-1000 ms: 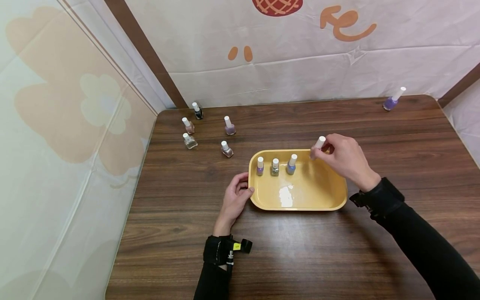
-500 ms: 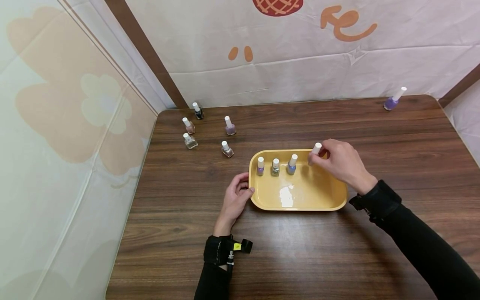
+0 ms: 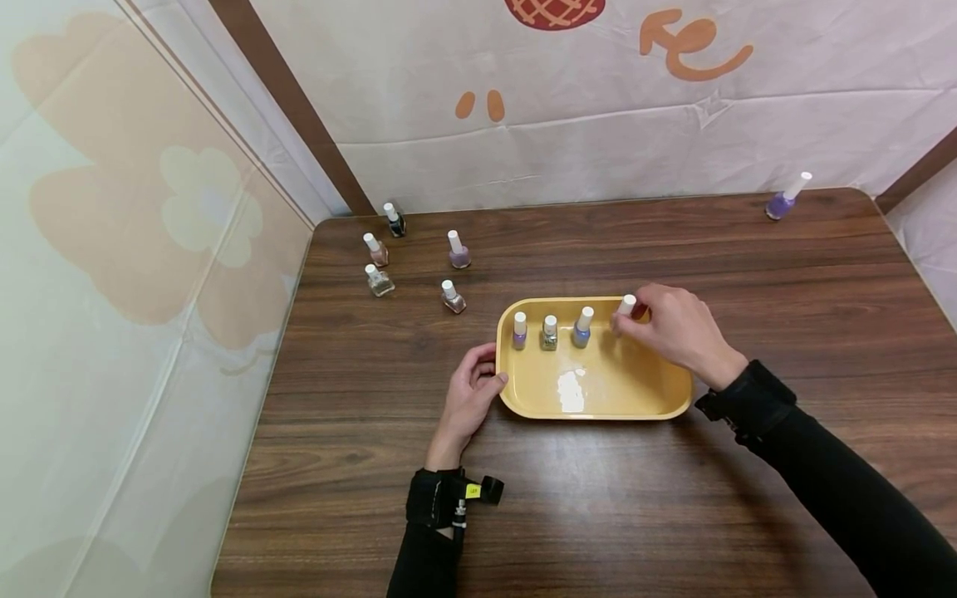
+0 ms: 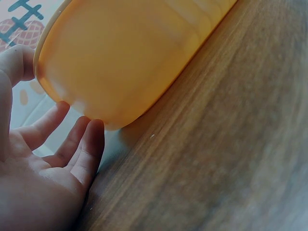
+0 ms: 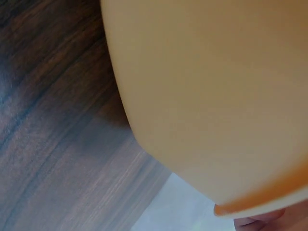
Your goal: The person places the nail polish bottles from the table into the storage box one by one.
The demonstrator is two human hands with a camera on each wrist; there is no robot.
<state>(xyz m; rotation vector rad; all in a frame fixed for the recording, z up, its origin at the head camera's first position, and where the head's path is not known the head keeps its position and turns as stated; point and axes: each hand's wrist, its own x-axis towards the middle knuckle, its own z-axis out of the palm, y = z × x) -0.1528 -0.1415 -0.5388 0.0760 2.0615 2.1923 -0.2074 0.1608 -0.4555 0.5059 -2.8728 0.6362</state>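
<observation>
Inside the yellow tray (image 3: pixel 598 403), a purple nail polish bottle (image 3: pixel 519 330), a glittery one (image 3: pixel 549 334) and a blue one (image 3: pixel 582 328) stand in a row along the far side. My right hand (image 3: pixel 680 328) pinches another nail polish bottle by its white cap (image 3: pixel 627 304) over the tray's far right part; fingers hide most of its body. At the tray's left end, my left hand (image 3: pixel 468 399) holds the rim, thumb over the edge and fingertips against the outer wall. In the left wrist view those fingers (image 4: pixel 89 144) touch the tray wall (image 4: pixel 120 62).
Several more white-capped bottles stand at the table's back left, among them a black one (image 3: pixel 395 222), a mauve one (image 3: pixel 459 252) and a silvery one (image 3: pixel 453 299). A violet bottle (image 3: pixel 785 199) stands in the back right corner. Fabric hangings (image 3: pixel 598 141) border the wooden table (image 3: pixel 359 399).
My right hand has shifted slightly left and toward me, lowering the pinched bottle into the tray beside the blue one. My left hand and the tray have stayed in place.
</observation>
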